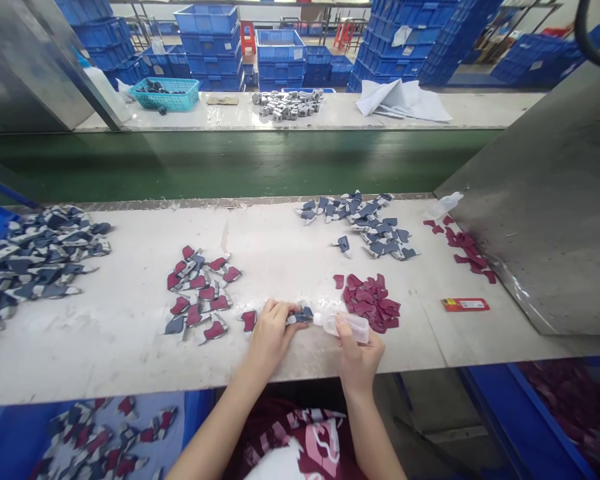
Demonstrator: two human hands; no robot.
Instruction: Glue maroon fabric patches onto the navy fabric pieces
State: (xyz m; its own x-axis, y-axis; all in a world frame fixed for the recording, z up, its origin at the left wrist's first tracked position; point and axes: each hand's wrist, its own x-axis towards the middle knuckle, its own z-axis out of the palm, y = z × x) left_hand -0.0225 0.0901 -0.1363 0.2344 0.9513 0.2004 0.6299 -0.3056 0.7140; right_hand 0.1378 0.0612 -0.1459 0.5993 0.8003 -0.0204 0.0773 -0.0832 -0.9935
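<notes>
My left hand [273, 333] is closed on a small grey and dark-blue plastic part [304, 314], held just above the table. In my right hand [359, 357] is a clear squeeze bottle [347, 327], lying nearly level with its nozzle pointed left at the part; whether the tip touches it I cannot tell. A single part with a maroon face [249, 321] lies left of my left hand. Farther left is a group of similar maroon-faced parts [200, 293]. Loose maroon pieces [370, 300] are heaped beyond my right hand, and blue-faced parts [370, 220] lie behind them.
A large pile of blue and grey parts [45, 253] covers the table's left end. At right are a red packet [465, 305], more maroon pieces [467, 250], another clear bottle [444, 205] and a metal panel [545, 200]. A green belt [230, 163] runs behind. Blue bins [195, 420] stand below.
</notes>
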